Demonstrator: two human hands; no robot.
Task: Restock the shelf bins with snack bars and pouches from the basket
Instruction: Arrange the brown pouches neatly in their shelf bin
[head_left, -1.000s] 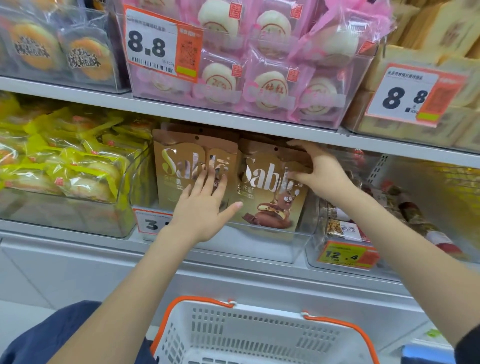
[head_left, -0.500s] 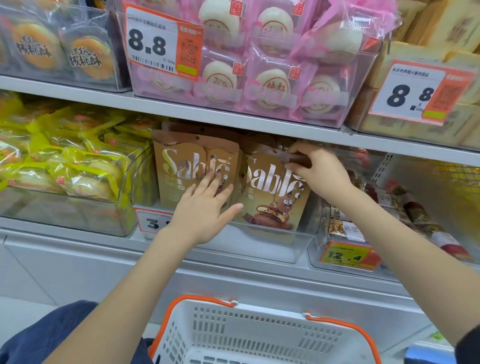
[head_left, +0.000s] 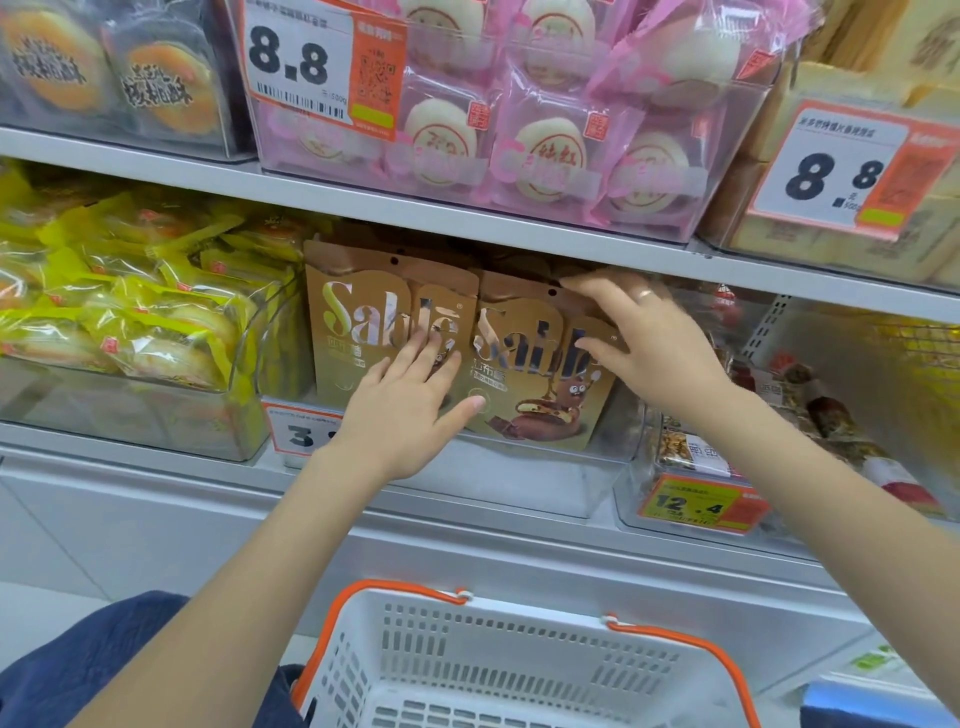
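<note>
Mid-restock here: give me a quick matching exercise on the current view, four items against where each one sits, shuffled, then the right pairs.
Items:
1. brown Sable pouches
2. yellow-wrapped snacks
3. pink-wrapped buns
4. white basket

Places:
A. upper shelf, behind the 8.8 tag
B. below the shelves, nearest the camera
C. bin left of the pouches
D. middle bin, under both hands

Pairs: 1-D, 2-C, 3-A, 4-B. The left hand and right hand lie on the pouch fronts.

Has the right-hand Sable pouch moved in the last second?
Yes. The right Sable pouch has shifted left toward the left Sable pouch, closing the gap, judged against the shelf edge.
</note>
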